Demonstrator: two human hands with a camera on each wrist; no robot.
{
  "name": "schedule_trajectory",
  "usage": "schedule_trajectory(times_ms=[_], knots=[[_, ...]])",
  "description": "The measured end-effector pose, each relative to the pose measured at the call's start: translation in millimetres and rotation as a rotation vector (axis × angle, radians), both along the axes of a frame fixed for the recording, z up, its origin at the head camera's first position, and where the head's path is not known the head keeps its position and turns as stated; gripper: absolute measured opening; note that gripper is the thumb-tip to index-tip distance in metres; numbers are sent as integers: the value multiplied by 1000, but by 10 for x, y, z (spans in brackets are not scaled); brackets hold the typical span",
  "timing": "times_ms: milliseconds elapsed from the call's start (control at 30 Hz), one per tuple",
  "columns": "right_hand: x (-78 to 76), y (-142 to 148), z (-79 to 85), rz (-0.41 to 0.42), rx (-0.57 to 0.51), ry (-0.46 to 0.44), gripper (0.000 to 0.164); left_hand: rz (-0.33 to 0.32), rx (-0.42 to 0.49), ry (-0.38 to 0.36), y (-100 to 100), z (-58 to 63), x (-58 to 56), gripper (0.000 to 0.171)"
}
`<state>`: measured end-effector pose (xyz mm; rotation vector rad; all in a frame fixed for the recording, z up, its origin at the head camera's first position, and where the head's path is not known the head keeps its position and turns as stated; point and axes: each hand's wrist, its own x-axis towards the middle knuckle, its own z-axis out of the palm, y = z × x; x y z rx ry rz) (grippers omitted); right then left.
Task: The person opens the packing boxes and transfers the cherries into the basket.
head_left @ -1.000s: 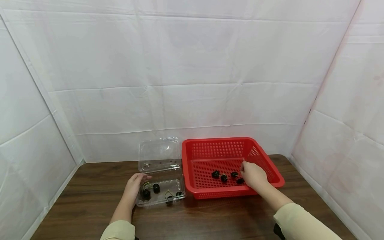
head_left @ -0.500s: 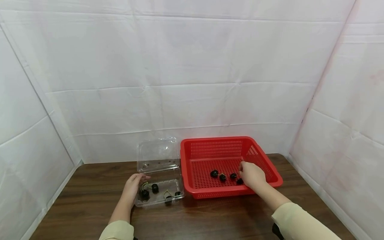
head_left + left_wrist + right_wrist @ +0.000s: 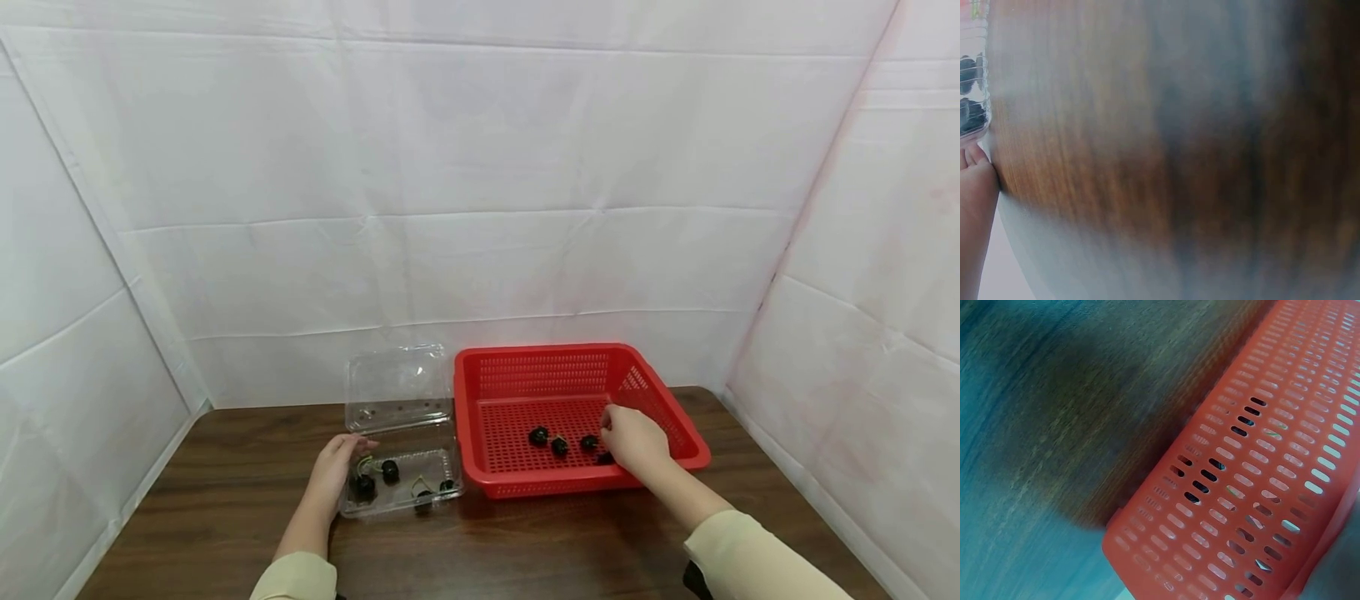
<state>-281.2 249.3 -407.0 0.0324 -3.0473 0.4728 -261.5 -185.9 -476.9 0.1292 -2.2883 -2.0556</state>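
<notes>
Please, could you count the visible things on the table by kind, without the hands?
Red rectangular perforated plastic basket: 1
Open clear plastic box: 1
Dark round fruits: 8 (4 in the box, 4 in the basket)
Total visible: 10; the right hand may hide more.

The right hand [image 3: 637, 438] partly covers one dark fruit [image 3: 604, 458]; whether its hidden fingertips hold anything, I can't tell.

2 dark cherries [image 3: 588, 442] beside right hand [image 3: 636, 439] now lie slightly closer to near wall of red plastic basket [image 3: 555, 482], also farther right. Cherry closest to hand [image 3: 603, 458] shows less, partly hidden.
</notes>
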Motion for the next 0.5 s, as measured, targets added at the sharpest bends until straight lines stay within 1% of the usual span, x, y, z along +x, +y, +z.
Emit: schedule_trajectory(times_ms=[200,333,500], knots=[[1,1,24,16,-10,5,4,-4,-1,1,-6,-2,-2,39],[8,-7,57,24,7,15,5,-12,-6,-6,-6,3,-4,40],[14,-24,80,35,17,24,5,4,-3,-20,0,-9,-8,40]])
